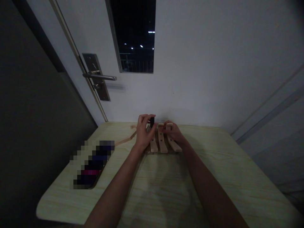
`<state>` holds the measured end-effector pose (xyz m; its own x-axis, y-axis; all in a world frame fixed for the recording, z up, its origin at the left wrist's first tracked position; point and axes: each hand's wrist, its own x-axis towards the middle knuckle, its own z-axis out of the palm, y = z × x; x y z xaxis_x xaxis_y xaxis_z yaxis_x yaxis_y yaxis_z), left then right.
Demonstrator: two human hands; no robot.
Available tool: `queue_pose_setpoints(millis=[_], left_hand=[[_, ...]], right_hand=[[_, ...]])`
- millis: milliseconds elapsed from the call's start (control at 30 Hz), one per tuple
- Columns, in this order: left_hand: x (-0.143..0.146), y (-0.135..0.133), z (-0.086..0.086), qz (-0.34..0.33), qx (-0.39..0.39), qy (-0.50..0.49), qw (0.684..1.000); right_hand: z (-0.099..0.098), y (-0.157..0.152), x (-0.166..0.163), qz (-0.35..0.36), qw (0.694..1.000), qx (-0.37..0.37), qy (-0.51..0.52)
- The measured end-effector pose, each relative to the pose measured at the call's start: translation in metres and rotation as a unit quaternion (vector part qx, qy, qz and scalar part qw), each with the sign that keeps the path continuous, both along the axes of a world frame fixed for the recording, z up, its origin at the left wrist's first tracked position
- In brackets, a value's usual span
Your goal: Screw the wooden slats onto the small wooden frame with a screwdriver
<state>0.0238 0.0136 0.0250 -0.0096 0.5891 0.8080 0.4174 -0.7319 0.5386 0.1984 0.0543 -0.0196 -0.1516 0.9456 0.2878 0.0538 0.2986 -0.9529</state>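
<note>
Head view: at twelve o'clock on the pale wood-grain table (pixel 166 190), the left hand (pixel 143 134) pinches a small black part (pixel 152 120) between thumb and fingertips. It is just beside a fan of flat pale wooden slats (pixel 162 144). The right hand (pixel 173 133) curls over the slats' far ends at one o'clock. The slats look light, stiff and dry, best gripped across their flat faces. The black part seems tiny and easily dropped. A thin wooden strip (pixel 125 138) lies at ten o'clock. No writing is readable.

Wall (pixel 201 95) blocks just behind slats (pixel 162 142); blurred object (pixel 92 164) crowds left side; near & right tabletop (pixel 237 177) open.
</note>
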Motion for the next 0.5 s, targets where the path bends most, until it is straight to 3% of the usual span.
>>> queue_pose_setpoints(millis=[500], left_hand=[[-0.002, 0.0014, -0.003, -0.005, 0.001, 0.011, 1.0]], right_hand=[[0.0, 0.0004, 0.0004, -0.001, 1.0, 0.009, 0.0]])
